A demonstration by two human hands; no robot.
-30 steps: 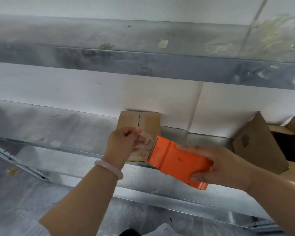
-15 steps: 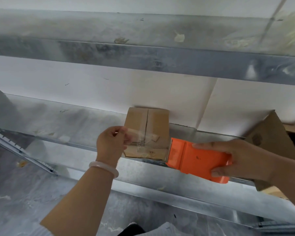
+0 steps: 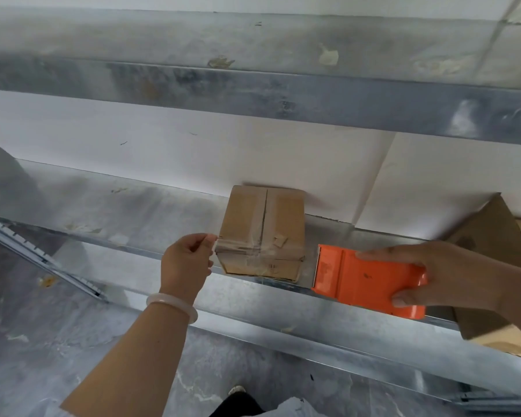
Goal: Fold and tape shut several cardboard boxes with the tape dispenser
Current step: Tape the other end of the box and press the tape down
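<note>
Dispenser has slid right since the earlier frame, off the box top and past its right edge; left hand has shifted to the box's left corner. The orange plastic tape dispenser (image 3: pixel 364 275) is now just beside the small brown cardboard box (image 3: pixel 280 212), blade end facing it. The right hand (image 3: pixel 454 275) is wrapped round its body, thumb on the near side and fingers on top. The left hand (image 3: pixel 187 263) pinches the end of the clear tape strip (image 3: pixel 238 246) between thumb and forefinger at the box's near-left corner. The box sits on the grey metal shelf (image 3: pixel 133 212) with its back against the white wall, flaps closed.

Key relation: the strip runs left-right along the near edge, crossing the front-to-back centre seam. Left hand is nearer, touching the box; dispenser is to the right, apart. Can't tell if the tape is cut yet. Likely next: press the left end down the side, tear at the right.

An open brown cardboard box (image 3: pixel 494 233) stands at far right.
</note>
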